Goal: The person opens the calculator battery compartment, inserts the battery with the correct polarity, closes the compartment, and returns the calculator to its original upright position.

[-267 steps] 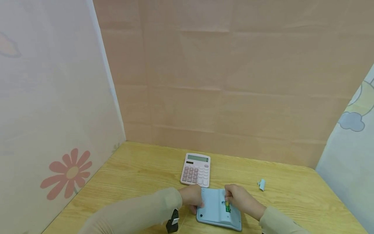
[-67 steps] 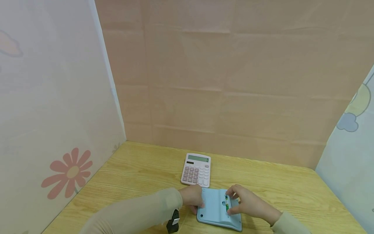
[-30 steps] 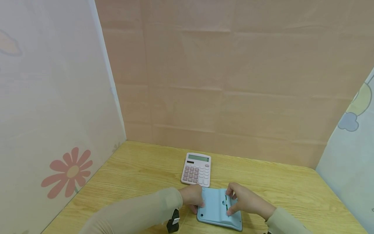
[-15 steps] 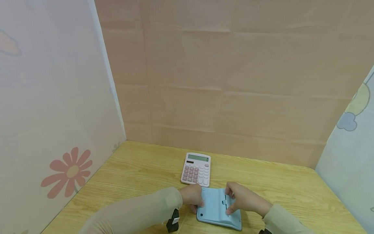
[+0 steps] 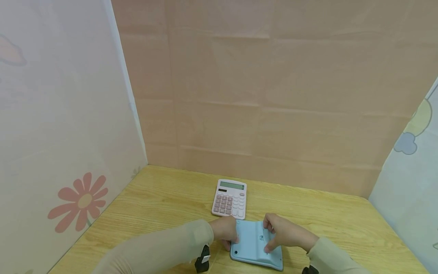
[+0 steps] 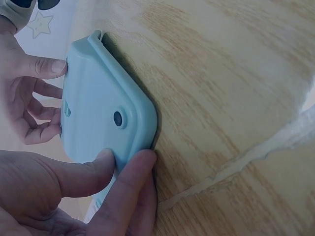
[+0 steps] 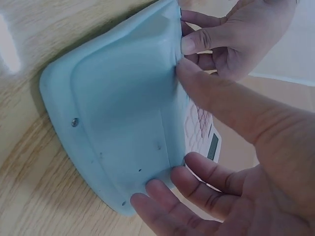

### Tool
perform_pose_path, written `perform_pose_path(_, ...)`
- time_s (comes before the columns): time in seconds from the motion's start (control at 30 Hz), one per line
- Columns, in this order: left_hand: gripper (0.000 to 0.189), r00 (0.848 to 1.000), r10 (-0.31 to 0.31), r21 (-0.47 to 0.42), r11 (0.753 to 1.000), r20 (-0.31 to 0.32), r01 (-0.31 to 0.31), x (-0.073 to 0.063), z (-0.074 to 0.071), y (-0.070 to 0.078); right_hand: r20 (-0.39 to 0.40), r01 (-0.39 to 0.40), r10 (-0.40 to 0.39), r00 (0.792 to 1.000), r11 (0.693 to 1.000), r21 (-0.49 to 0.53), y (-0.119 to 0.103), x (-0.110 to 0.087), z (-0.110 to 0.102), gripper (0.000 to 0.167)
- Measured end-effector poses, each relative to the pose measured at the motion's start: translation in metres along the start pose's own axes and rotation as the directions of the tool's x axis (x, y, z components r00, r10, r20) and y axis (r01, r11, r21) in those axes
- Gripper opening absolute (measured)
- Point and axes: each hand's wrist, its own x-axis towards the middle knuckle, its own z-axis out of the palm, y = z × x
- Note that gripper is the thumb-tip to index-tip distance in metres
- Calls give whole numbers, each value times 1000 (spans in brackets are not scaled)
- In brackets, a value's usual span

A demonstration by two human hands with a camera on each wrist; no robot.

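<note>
A light blue calculator point(image 5: 248, 245) lies face down on the wooden table, its back upward. My left hand point(image 5: 225, 230) pinches its left edge, thumb on the back and fingers curled at the rim, as the left wrist view shows. Over the battery slot sits the blue battery cover point(image 5: 268, 236), looking flush with the back. Thumb and fingertips of my right hand point(image 5: 290, 234) hold it at opposite ends. No battery shows now. A small latch opening point(image 5: 261, 238) is visible beside the cover.
Just behind the blue one, a pink calculator point(image 5: 230, 198) lies face up with its display lit. The wooden table point(image 5: 328, 213) reaches back to a brown paper-like backdrop point(image 5: 273, 114). Patterned white panels point(image 5: 78, 114) stand at both sides.
The battery cover, first lying on the table at right, is now in my right hand over the slot. The green battery has gone from sight beneath it. My left hand has stayed put.
</note>
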Motion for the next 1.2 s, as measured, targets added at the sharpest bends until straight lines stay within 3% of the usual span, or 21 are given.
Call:
perform_pose_path(0.2, 21, 1000, 0, -13, 1000, 9, 1, -1, -1, 0, 53, -35, 28, 998, 992, 124, 10, 5, -7, 32)
perform_pose_path(0.4, 21, 1000, 5, -18, 1000, 14, -5, -2, -1, 0, 81, -105, 94, 992, 983, 150, 13, 11, -12, 27)
perform_pose_path(0.6, 21, 1000, 2, -23, 1000, 21, -1, -2, -2, 1, 102, -109, 97, 990, 988, 110, 11, 18, -13, 26)
perform_pose_path(0.73, 22, 1000, 6, -28, 1000, 23, -5, -3, -3, 1, 96, -152, 145, 985, 986, 73, 5, 20, -13, 27)
perform_pose_path(1.03, 21, 1000, 4, -31, 1000, 12, -3, -6, -4, 2, 5, -251, 252, 968, 964, -91, -13, 23, -8, 31)
perform_pose_path(1.2, 21, 1000, 0, -22, 1000, 14, 1, -6, -4, 1, -39, -260, 258, 965, 964, -50, -12, 18, -2, 30)
